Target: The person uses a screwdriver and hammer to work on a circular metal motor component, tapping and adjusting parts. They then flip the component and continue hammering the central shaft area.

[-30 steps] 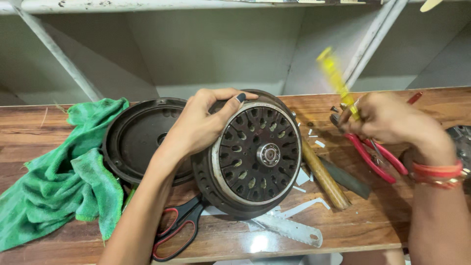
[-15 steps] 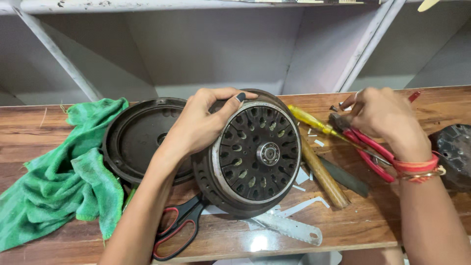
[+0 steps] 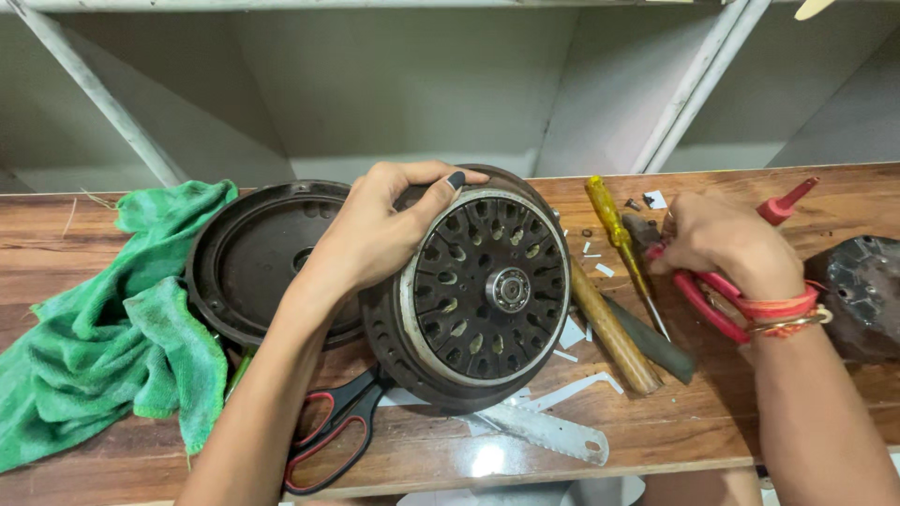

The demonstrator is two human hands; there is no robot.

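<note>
My left hand point(image 3: 375, 234) grips the top rim of a round, dark fan motor point(image 3: 483, 300) and holds it tilted up on its edge at the middle of the wooden bench. The motor's slotted face and centre shaft point towards me. My right hand point(image 3: 722, 239) rests to the right on the bench, its fingers curled over red-handled pliers point(image 3: 698, 295) near their jaws. A yellow-handled screwdriver point(image 3: 609, 220) lies loose on the bench between the motor and my right hand.
A black round cover point(image 3: 248, 262) lies behind the motor, beside a green cloth point(image 3: 103, 328) at the left. Scissors point(image 3: 333, 436), a saw blade point(image 3: 544, 431), a wooden handle point(image 3: 609, 333) and a dark metal part point(image 3: 862, 290) lie around.
My right hand brought the yellow screwdriver down from the air, laid it on the bench and closed on the red pliers. The left hand and motor stayed put.
</note>
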